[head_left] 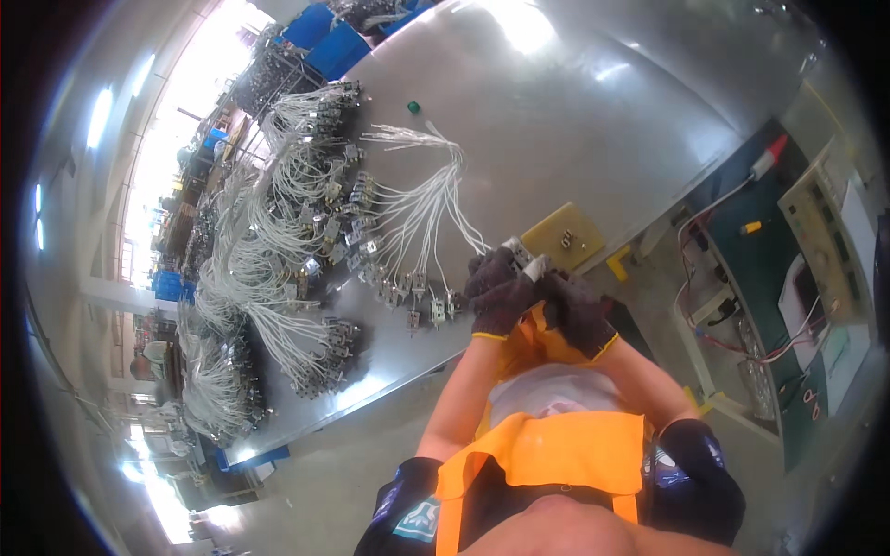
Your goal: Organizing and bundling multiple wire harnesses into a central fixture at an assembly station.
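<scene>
My left hand (501, 289) and my right hand (577, 313), both in dark gloves with yellow cuffs, meet close to my body at the table's near edge. Between their closed fingers is a small metal fitting (521, 250), partly hidden by the gloves. A white wire seems to run from it to a loose bunch of white wires (436, 190) on the table. Small metal parts (438, 310) hang on the ends of that bunch, left of my hands. Just beyond my right hand lies a yellow block (562, 235) with several tiny metal pieces on top.
Large heaps of white wires with metal ends (250, 250) cover the left of the metal table (593, 120). A green cap (413, 107) lies farther back. Blue bins (336, 48) stand at the far left. To the right is a bench (751, 269) with cables and scissors.
</scene>
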Demonstrator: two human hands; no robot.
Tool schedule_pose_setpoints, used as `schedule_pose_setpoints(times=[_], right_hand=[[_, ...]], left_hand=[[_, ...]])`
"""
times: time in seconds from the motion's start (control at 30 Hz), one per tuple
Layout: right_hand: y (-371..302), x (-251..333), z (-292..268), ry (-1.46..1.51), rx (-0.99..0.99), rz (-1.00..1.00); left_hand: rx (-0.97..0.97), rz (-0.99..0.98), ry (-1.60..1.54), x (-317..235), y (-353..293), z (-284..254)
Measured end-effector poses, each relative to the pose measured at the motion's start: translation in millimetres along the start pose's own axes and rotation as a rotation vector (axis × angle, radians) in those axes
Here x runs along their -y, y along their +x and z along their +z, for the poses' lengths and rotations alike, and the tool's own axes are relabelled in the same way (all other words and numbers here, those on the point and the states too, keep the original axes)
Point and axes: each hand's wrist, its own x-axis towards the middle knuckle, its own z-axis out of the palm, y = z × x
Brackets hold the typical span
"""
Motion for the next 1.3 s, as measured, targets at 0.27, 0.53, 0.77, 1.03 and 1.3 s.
schedule_pose_setpoints(times=[0.27, 0.53, 0.77, 1.03, 1.3], right_hand=[[-18, -18, 5, 0.008, -0.019, 0.074], [-6, 0, -10, -0.784, 0.117, -0.605], [51, 28, -32, 0.118, -0.247, -0.230], [-5, 21, -30, -0.068, -0.149, 0.017], [-9, 1, -3, -0.380, 0.047, -0.019]], left_hand=[[-0.075, 0.460, 0.265, 52, -13, 11], [0.151, 0.231, -0.075, 63, -8, -13], [-0.018, 0.143, -0.270, 30, -4, 6], [-0.057, 0.305, -0.003, 30, -4, 11], [-0.079, 0.329, -0.104, 36, 2, 16]])
